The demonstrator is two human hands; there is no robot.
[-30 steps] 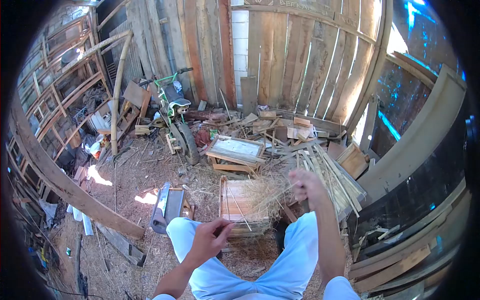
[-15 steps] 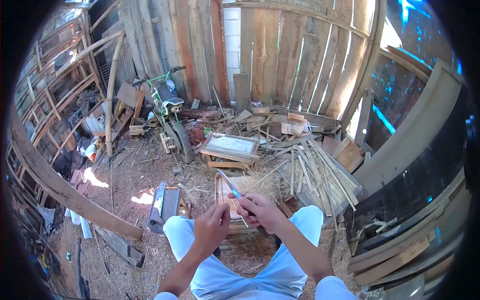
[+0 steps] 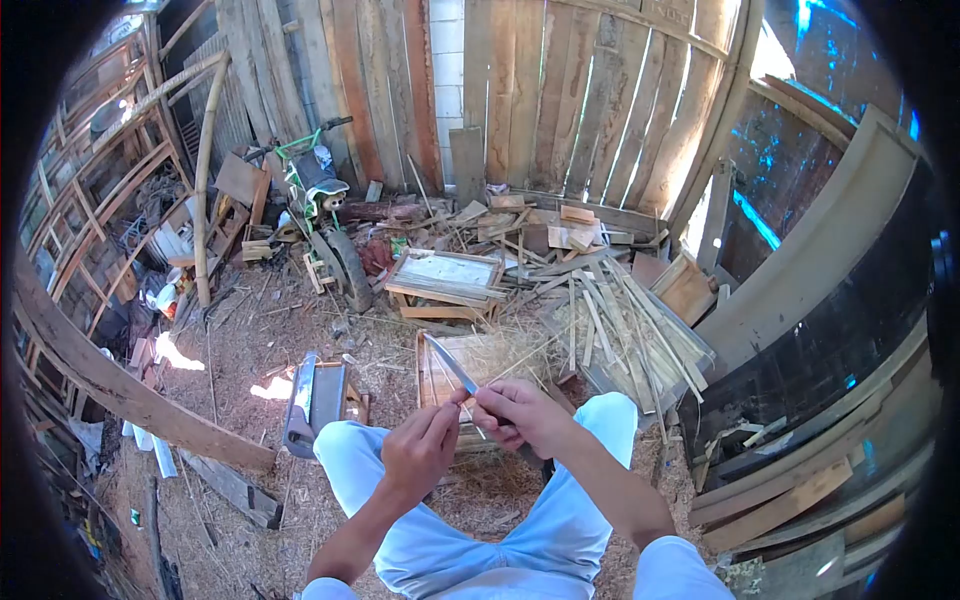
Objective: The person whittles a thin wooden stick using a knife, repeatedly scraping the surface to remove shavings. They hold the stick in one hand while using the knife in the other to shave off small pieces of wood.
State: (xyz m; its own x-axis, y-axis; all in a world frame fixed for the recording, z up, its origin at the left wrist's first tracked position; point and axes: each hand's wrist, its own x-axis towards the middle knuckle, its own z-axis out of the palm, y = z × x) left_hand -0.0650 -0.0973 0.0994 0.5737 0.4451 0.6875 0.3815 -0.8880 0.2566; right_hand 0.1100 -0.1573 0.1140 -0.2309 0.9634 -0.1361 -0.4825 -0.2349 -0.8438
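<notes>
My right hand (image 3: 520, 415) is closed on a knife (image 3: 452, 366), its long blade angled up and to the left over a low wooden frame (image 3: 430, 385). Close beside it on the left is my left hand (image 3: 422, 445), its fingers pinched together near the blade. A thin pale sliver (image 3: 478, 430) shows between the two hands; which hand grips it is hard to tell. Both hands are above my lap, between my knees.
A small bench (image 3: 325, 400) stands by my left knee. Ahead are a slatted wooden box (image 3: 445, 275), a small motorbike (image 3: 335, 240) and a pile of thin wood strips (image 3: 630, 330). A curved beam (image 3: 130, 385) crosses the left side.
The left hand has moved closer to the right hand and the knife. The view has shifted slightly, so the surroundings appear a little further left and higher.
</notes>
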